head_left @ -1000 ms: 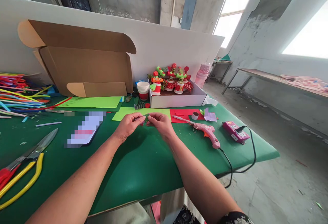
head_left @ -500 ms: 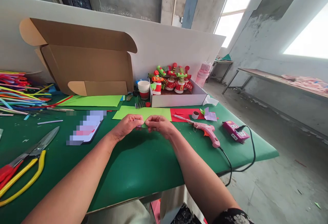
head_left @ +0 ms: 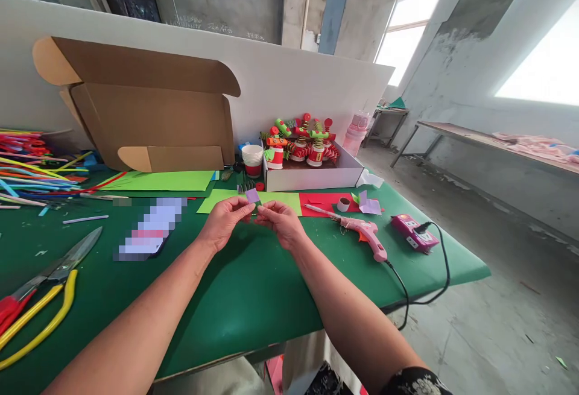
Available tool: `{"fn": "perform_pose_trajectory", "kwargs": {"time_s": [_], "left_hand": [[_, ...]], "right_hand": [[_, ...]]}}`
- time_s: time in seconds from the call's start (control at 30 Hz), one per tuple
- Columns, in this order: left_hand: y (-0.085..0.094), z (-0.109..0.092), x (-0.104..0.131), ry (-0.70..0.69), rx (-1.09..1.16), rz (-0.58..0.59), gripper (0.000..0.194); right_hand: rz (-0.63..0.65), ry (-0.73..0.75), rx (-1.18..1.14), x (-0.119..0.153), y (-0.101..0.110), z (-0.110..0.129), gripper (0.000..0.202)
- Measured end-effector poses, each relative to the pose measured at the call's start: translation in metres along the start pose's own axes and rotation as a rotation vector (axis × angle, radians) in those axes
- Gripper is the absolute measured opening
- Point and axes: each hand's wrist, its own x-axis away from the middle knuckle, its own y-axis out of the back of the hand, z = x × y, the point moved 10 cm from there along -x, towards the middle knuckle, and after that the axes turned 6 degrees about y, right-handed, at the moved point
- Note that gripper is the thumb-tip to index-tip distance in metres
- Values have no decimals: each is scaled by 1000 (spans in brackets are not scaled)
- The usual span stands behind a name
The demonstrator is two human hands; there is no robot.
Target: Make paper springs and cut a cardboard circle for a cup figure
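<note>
Both hands meet above the front of the green paper sheet. A small purple piece of paper stands up between them. My left hand is closed, its thumb and fingers pinching the purple paper. My right hand is closed too, fingertips pressed together at the paper's lower right; whatever lies inside them is too small to make out. Right of the hands, a pink glue gun lies with its nozzle over red paper.
Behind stand paper cups and a white box of red and green figures. Large scissors, a phone and colourful pipe cleaners lie left. A purple power box with a black cable sits right.
The purple paper now shows upright above the fingertips, where it was mostly hidden before. My left hand has turned and shifted slightly right. The whole view has tilted a little.
</note>
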Motion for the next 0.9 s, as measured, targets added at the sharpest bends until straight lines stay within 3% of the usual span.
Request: {"fn": "perform_pose_trajectory", "kwargs": {"time_s": [0.37,0.53,0.9], "left_hand": [[-1,0,0,-19,-146,-6,26],[4,-1,-1,-18,-179,-37,27],[0,0,-1,9,-169,11,30]], "right_hand": [[-92,120,154,-4,7,8,37],[-7,-8,136,-4,3,-5,37],[-44,36,151,-2,5,1,34]]}}
